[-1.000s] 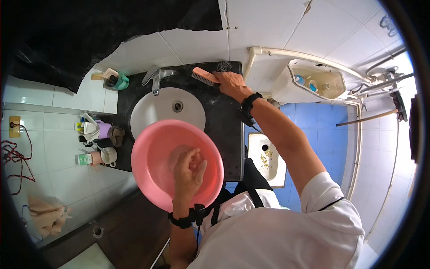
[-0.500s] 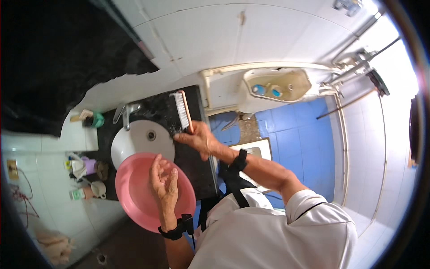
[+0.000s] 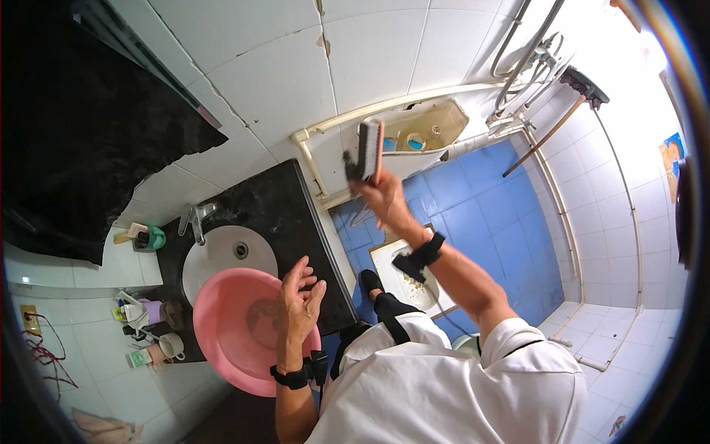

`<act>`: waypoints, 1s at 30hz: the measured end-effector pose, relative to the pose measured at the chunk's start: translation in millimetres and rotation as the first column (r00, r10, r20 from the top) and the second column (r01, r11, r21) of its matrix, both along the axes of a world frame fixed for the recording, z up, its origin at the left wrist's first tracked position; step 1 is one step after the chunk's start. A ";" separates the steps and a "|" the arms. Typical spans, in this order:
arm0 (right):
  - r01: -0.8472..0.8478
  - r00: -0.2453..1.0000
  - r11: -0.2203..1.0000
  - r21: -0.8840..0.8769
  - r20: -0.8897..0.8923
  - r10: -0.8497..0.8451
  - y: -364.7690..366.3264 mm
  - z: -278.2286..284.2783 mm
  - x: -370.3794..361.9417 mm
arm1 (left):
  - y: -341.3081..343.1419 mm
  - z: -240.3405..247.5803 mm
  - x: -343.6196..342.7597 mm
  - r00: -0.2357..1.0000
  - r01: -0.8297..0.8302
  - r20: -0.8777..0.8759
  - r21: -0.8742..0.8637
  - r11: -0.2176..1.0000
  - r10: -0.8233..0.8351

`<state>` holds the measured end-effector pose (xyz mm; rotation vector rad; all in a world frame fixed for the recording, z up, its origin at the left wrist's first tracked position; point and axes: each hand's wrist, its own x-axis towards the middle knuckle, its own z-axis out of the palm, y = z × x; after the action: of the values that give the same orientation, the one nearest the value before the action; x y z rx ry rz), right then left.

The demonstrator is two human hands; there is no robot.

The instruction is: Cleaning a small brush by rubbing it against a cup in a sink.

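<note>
My right hand (image 3: pixel 386 198) is raised beyond the counter, closed on a scrubbing brush (image 3: pixel 372 148) with pale bristles and an orange-brown back. The brush stands bristles to the left, in front of the open toilet tank. Beside the bristles, next to my fingers, shows a dark, blurred thing (image 3: pixel 353 167); I cannot make out what it is. Over the right side of a pink plastic basin (image 3: pixel 214 318), my left hand (image 3: pixel 298 303) is held palm up with fingers apart and nothing in it. The basin rests tilted over the near edge of the white sink.
The round sink (image 3: pixel 207 254) is set in a black counter (image 3: pixel 275 200), with a faucet (image 3: pixel 195 222) behind it. A lidless tank (image 3: pixel 436 122) holds water and blue items. A squat toilet (image 3: pixel 392 259) lies in the blue floor. Cups and small items (image 3: pixel 151 314) stand at left.
My right hand has moved up and to the right with the brush, from above the counter to in front of the tank. My left hand has shifted right, nearer the basin's rim.
</note>
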<state>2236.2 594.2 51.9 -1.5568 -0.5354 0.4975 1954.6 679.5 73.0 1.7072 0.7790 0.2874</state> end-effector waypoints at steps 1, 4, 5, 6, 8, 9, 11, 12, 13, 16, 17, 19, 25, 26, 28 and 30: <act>0.040 0.987 0.999 0.014 0.154 -0.042 -4.3 -4.9 21.9 | -1.1 -2.1 -3.3 1.000 0.006 0.002 -0.008 1.000 -0.006; 0.179 0.921 0.972 -0.154 0.374 -0.110 -4.5 1.3 73.7 | -8.3 -5.3 -10.8 0.999 -0.022 0.022 -0.039 0.999 0.023; 0.213 0.915 0.936 -0.279 0.393 -0.091 -4.4 14.8 82.1 | -10.6 -4.5 -12.2 0.999 -0.032 0.027 -0.052 0.998 0.034; 0.204 0.915 0.940 -0.273 0.396 -0.084 -2.1 16.2 89.0 | -13.7 -2.7 -13.5 0.999 -0.037 0.021 -0.046 0.998 0.038; 0.208 0.877 0.911 -0.356 0.481 -0.012 3.7 14.2 100.2 | -17.7 0.7 -15.7 0.999 -0.051 0.009 -0.043 0.998 0.052; 0.201 0.876 0.914 -0.353 0.482 -0.006 8.0 9.2 104.8 | -19.4 2.0 -15.9 0.999 -0.053 -0.008 -0.048 0.997 0.053; 0.220 0.724 0.943 -0.250 0.690 0.014 16.6 -5.7 110.8 | -21.3 1.0 -18.1 0.997 -0.073 -0.013 -0.060 0.996 0.072; 0.211 0.641 0.945 -0.249 0.765 0.058 20.4 -12.7 116.0 | -20.8 -2.2 -20.8 0.997 -0.083 -0.004 -0.051 0.995 0.083; 0.206 0.643 0.946 -0.252 0.763 0.063 24.7 -20.2 120.5 | -20.4 -4.5 -23.2 0.996 -0.091 0.006 -0.043 0.995 0.092; 0.235 0.543 0.880 -0.413 0.806 0.233 32.4 -36.9 130.2 | -23.8 -0.2 -27.6 0.984 -0.175 -0.011 -0.082 0.981 0.175; 0.230 0.543 0.879 -0.416 0.805 0.239 33.8 -42.8 133.3 | -25.5 2.1 -26.6 0.984 -0.181 -0.012 -0.085 0.980 0.180; 0.214 0.563 0.896 -0.390 0.799 0.213 35.4 -54.5 139.7 | -29.1 8.7 -22.8 0.972 -0.235 -0.046 -0.132 0.963 0.230; 0.063 0.701 0.857 -0.512 0.634 0.327 48.4 -68.9 172.6 | -35.2 15.5 -5.6 0.977 -0.190 -0.125 -0.122 0.974 0.175; 0.033 0.755 0.837 -0.546 0.563 0.337 47.3 -61.9 169.6 | -34.6 8.7 -5.8 0.983 -0.151 -0.118 -0.100 0.984 0.139; -0.046 0.783 0.811 -0.584 0.483 0.392 49.1 -55.7 174.0 | -34.0 0.2 -6.6 0.984 -0.154 -0.104 -0.088 0.984 0.145; -0.112 0.807 0.779 -0.617 0.402 0.434 42.2 -52.6 180.0 | -33.9 -3.7 -4.9 0.987 -0.141 -0.084 -0.079 0.987 0.135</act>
<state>2416.2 636.4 -0.7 -2.2334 -1.1453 0.4801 1949.7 645.6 69.3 1.5955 0.9569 0.2799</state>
